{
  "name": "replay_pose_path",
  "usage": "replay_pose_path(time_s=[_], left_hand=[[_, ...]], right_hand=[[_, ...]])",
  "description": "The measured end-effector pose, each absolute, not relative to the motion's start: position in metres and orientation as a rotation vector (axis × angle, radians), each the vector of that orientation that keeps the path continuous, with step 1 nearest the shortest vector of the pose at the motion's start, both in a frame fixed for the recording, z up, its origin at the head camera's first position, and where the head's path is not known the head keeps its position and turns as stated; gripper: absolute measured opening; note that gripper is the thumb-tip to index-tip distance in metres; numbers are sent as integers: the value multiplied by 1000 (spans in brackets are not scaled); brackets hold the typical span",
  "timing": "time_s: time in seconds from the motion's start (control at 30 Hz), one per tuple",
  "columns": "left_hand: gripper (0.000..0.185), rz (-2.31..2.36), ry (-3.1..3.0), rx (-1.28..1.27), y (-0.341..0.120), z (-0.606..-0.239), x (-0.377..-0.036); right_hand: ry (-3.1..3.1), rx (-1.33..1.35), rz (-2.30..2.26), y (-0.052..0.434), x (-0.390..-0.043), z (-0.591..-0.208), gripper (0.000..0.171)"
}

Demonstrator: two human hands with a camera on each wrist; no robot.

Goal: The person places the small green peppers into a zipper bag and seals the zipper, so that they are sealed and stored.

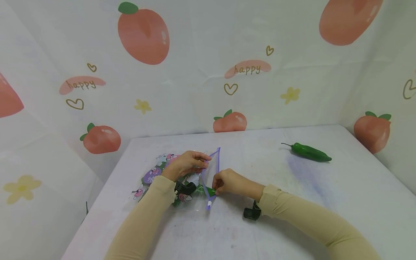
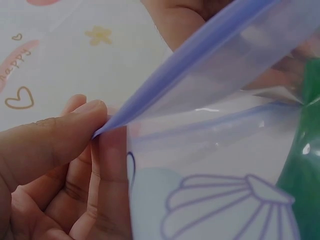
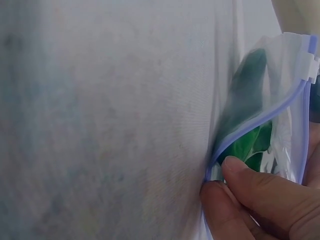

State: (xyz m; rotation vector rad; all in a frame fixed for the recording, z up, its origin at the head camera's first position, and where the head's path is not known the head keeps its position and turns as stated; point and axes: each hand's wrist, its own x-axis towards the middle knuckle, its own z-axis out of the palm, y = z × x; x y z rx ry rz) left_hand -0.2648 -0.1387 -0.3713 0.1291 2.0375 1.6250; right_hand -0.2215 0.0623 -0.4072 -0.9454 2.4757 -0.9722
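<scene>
A clear zip bag [image 1: 152,176] with purple edging and cartoon prints lies on the table, its mouth spread toward the right. My left hand [image 1: 184,166] pinches one purple edge of the mouth between thumb and fingers. At the near part of the mouth, my right hand [image 1: 232,184] pinches the opposite edge, thumb inside and index finger outside. Right by that thumb, a green pepper [image 3: 242,145] shows within the opening, partly behind the film. A white slider [image 3: 309,67] sits at the near end of the zip. More of the bag is hidden under my left hand and sleeve.
Another green pepper [image 1: 310,152] with a thin stem lies at the back right of the white table [image 1: 260,238]. Behind the table hangs a pale cloth [image 1: 195,72] printed with peaches, hearts and flowers. Each wrist wears a black camera mount.
</scene>
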Motion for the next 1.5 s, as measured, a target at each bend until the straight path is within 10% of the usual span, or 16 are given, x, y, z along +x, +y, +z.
replay_pose_path(time_s=[1.5], left_hand=[[41,1624,2035,137,-140,-371,-263]], right_hand=[[2877,-583,-1109,207,-254,-351,68]])
